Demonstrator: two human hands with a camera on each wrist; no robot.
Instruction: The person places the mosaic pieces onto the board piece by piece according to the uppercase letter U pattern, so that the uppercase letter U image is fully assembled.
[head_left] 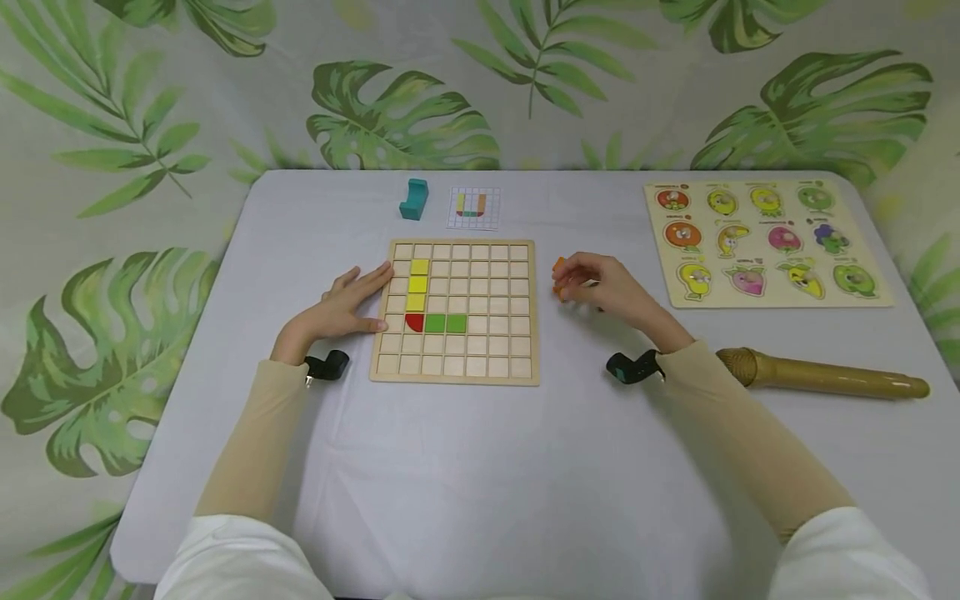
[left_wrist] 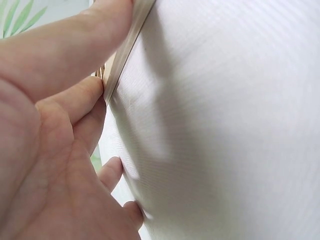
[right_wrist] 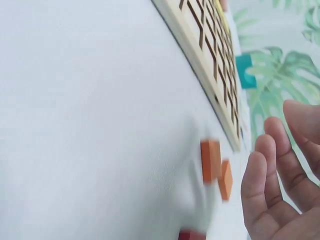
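A wooden grid board (head_left: 456, 377) carries three yellow squares (head_left: 417, 284) in a column, a red quarter-round piece (head_left: 414, 322) below them and two green squares (head_left: 446, 323) beside the red one. My left hand (head_left: 341, 307) rests against the board's left edge, fingers spread and thumb touching the rim. To the right of the board, my right hand (head_left: 600, 285) hovers over two orange blocks (right_wrist: 210, 161) on the table. Its fingers are loosely bent, and the right wrist view shows them apart from the blocks. A red block (right_wrist: 192, 235) lies nearby, partly cut off.
Behind the board stand a teal U-shaped block (head_left: 414, 200) and a small pattern card (head_left: 474, 208). A fruit puzzle board (head_left: 772, 243) lies at the back right. A brown microphone-shaped object (head_left: 832, 377) lies beside the right forearm.
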